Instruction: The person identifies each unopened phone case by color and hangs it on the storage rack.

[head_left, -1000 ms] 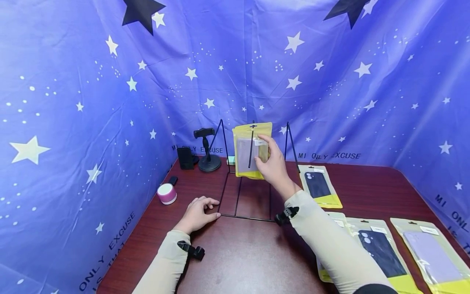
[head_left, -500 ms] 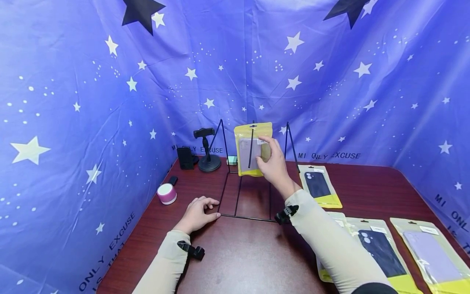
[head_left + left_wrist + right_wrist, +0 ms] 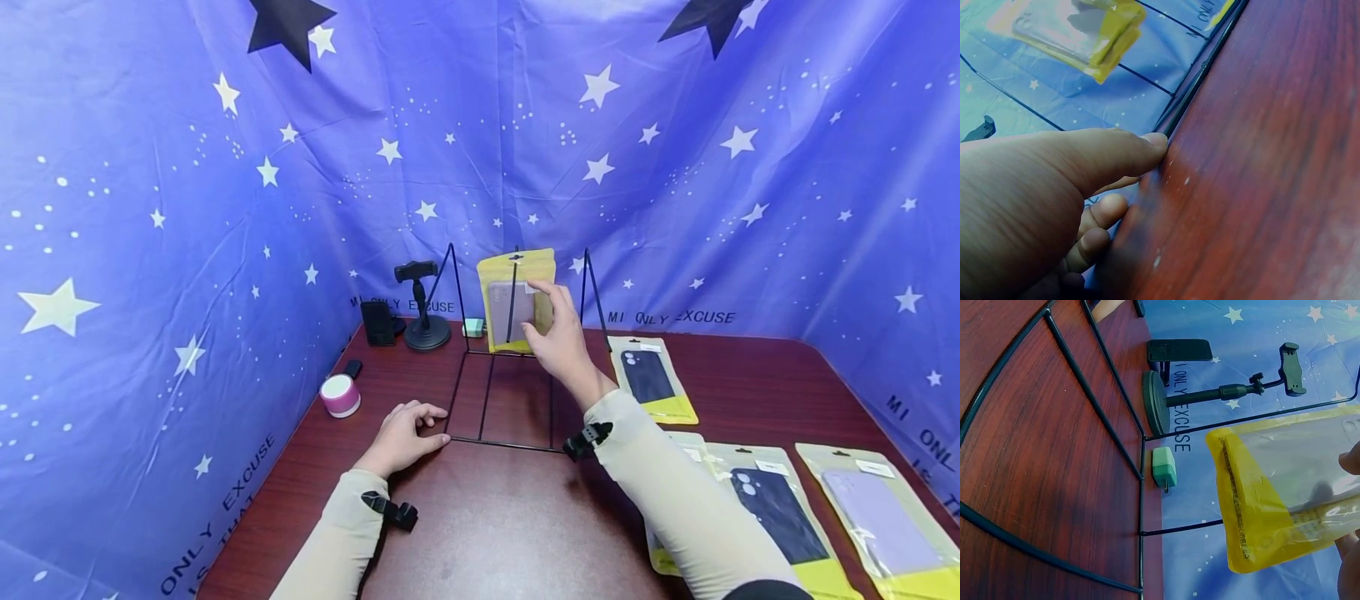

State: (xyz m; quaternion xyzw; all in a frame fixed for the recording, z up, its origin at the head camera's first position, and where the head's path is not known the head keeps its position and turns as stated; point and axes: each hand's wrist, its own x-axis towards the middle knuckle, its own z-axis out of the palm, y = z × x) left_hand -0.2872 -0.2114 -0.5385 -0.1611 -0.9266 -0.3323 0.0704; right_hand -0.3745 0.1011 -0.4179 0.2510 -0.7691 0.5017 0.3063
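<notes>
A clear and yellow packet (image 3: pixel 517 271) with a lilac phone case inside hangs at the middle hook of a black wire rack (image 3: pixel 459 375). My right hand (image 3: pixel 561 337) pinches its right edge, thumb in front and fingers toward the back. In the right wrist view the packet's yellow bottom (image 3: pixel 1260 519) shows, with the thumb over its clear front. My left hand (image 3: pixel 405 437) rests on the table at the rack's front left corner, its thumb and forefinger extended and touching the wire base. The left wrist view shows this thumb (image 3: pixel 1129 150) against the base wire.
Several more phone case packets lie at right, including a dark one (image 3: pixel 648 375) and a lilac one (image 3: pixel 881 517). At left stand a black phone stand (image 3: pixel 427 332), a black upright holder (image 3: pixel 377 323) and a pink and white round tub (image 3: pixel 341 396). A mint-green plug block (image 3: pixel 473 327) sits behind the rack.
The packet has slid a little farther back along the hook with my right hand beside it, and its bottom edge appears higher. My left hand has stayed at the rack's corner.
</notes>
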